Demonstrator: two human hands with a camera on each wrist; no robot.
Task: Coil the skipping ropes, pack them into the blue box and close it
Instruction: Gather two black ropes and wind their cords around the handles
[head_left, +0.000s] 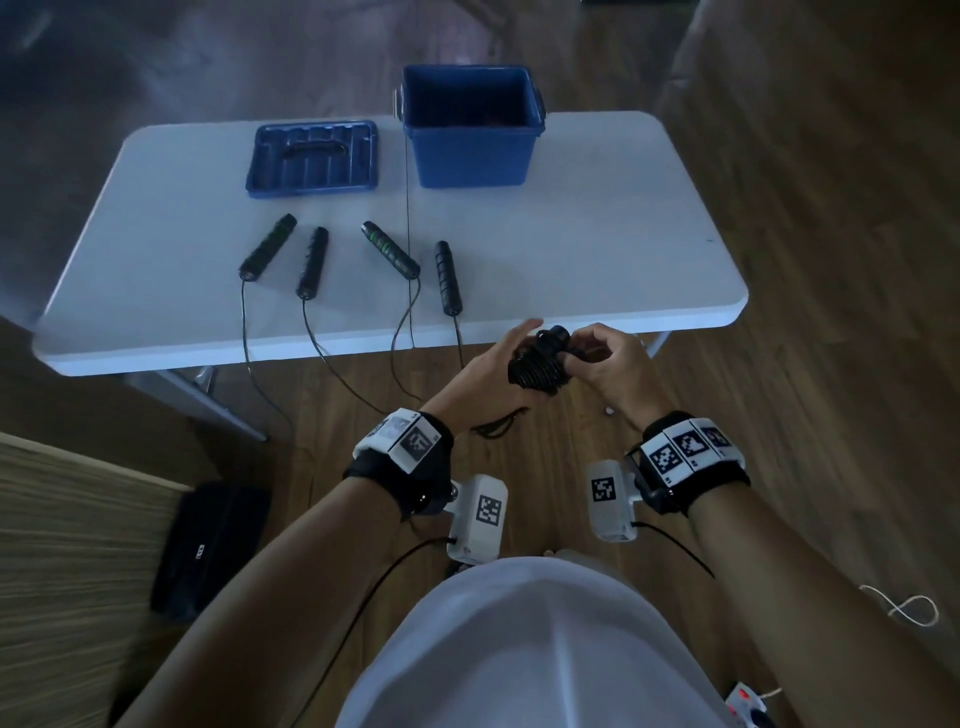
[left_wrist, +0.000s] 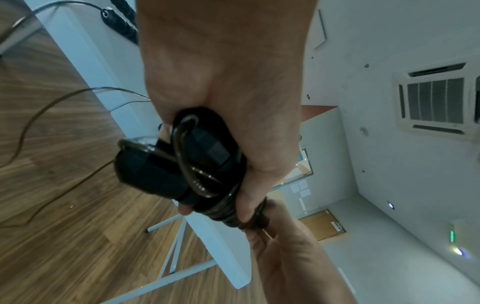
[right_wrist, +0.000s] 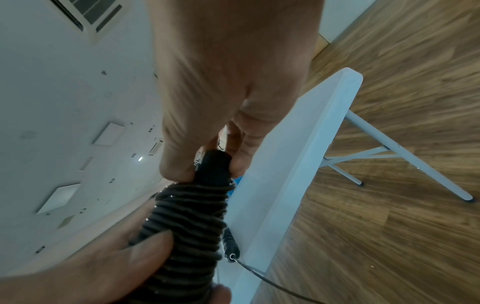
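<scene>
Ropes: one is in hand at lower centre of the head view, off the near edge of the surface (head_left: 597, 218), wound tightly round its paired handles into a dark bundle (head_left: 537, 366). The left hand (head_left: 485, 374) has its grip wrapped round the bundle, thumb pressed on the turns; the right hand (head_left: 605, 366) pinches the top end, grip clenched on the handle tip and, it appears, the last of the cord, though which the fingers hold cannot be told for certain. A short dark loop (head_left: 498, 426) hangs below the left wrist. Judgement: this step is the finishing of the coil; it is done well by keeping the thumb on the turns so none slip, tucking the free end under a turn, and securing that hanging loop before letting go. Two ropes remain uncoiled: four handles (head_left: 267, 248) lie across the middle of the surface, their cords (head_left: 249, 358) trailing over the near edge to the floor. The blue box (head_left: 470, 150) stands open at top centre; whether anything lies inside it is too dark to tell. Its lid (head_left: 313, 158) lies to the left of it, apart. Obstruction: the trailing cords hang just left of the hands and could snag; the path up to the box passes over the right-hand handles. A dark bag (head_left: 210, 548) lies on the floor at lower left.
</scene>
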